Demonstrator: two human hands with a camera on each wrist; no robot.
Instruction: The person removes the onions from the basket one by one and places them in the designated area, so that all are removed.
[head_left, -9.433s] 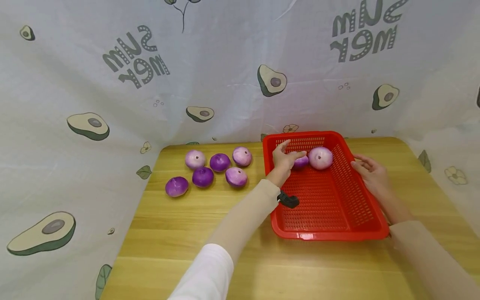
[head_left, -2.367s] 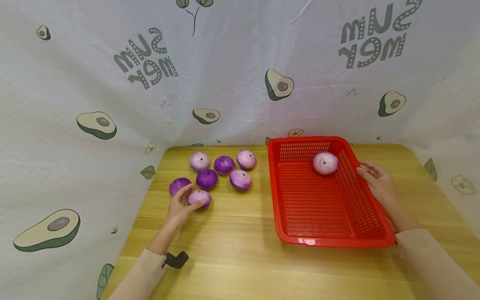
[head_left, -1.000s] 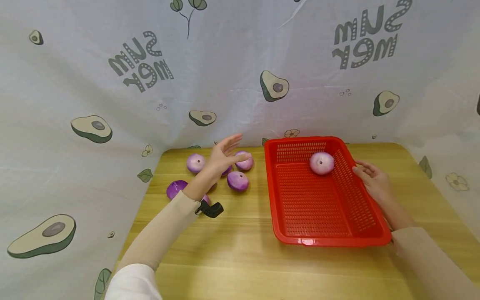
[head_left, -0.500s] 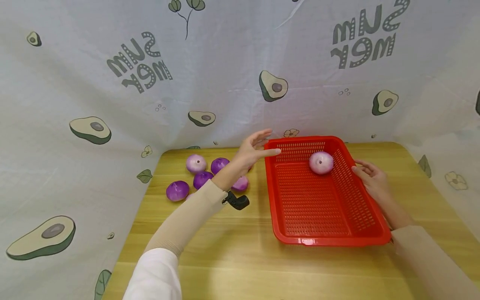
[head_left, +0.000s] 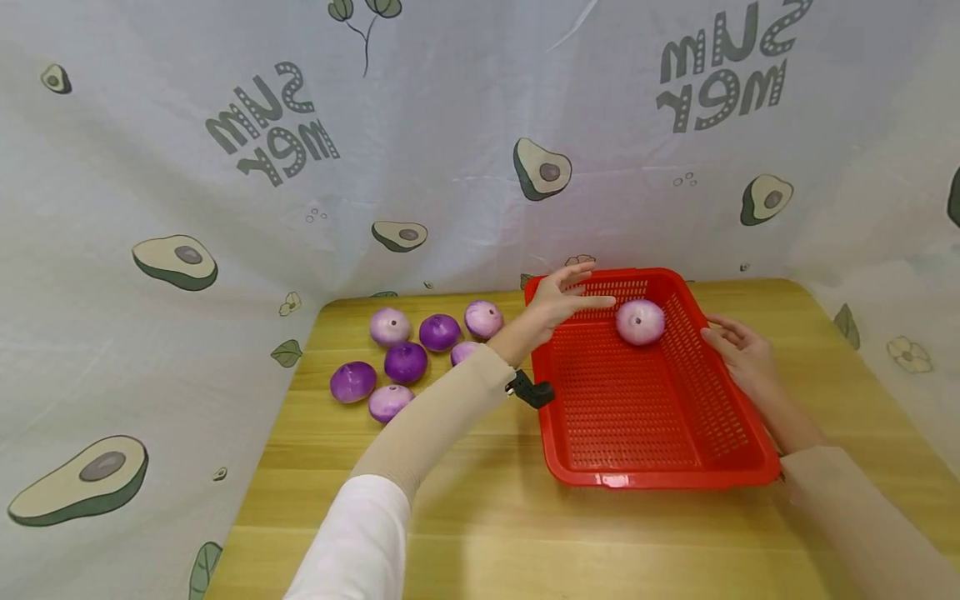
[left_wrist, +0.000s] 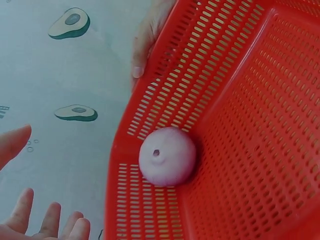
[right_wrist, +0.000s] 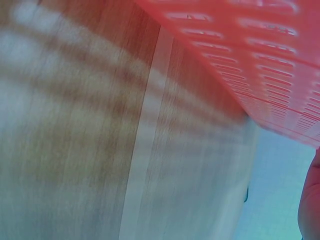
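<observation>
A single pale purple onion (head_left: pixel 640 322) sits in the far right corner of the red plastic basket (head_left: pixel 622 479). My left hand (head_left: pixel 546 310) is over the basket's far left part, fingers and thumb spread apart with nothing between them. In the left wrist view a gap separates its fingers (left_wrist: pixel 50 220) from the onion. My right hand (head_left: pixel 750 354) grips the basket's right rim, the thumb at the edge and the fingers along the outside. Several purple onions (head_left: pixel 406 363) lie in a group on the table to the left, one partly hidden behind my left forearm.
The wooden table (head_left: pixel 480 533) runs up to a white cloth (head_left: pixel 450 125) printed with avocados, which hangs behind and at the sides. In the right wrist view the basket's slotted outer wall (right_wrist: pixel 270 60) stands over the tabletop.
Earlier the basket held two onions; my left hand put one beside the group on the table. It then let go and moved right, over the basket. My right hand stayed on the rim.
</observation>
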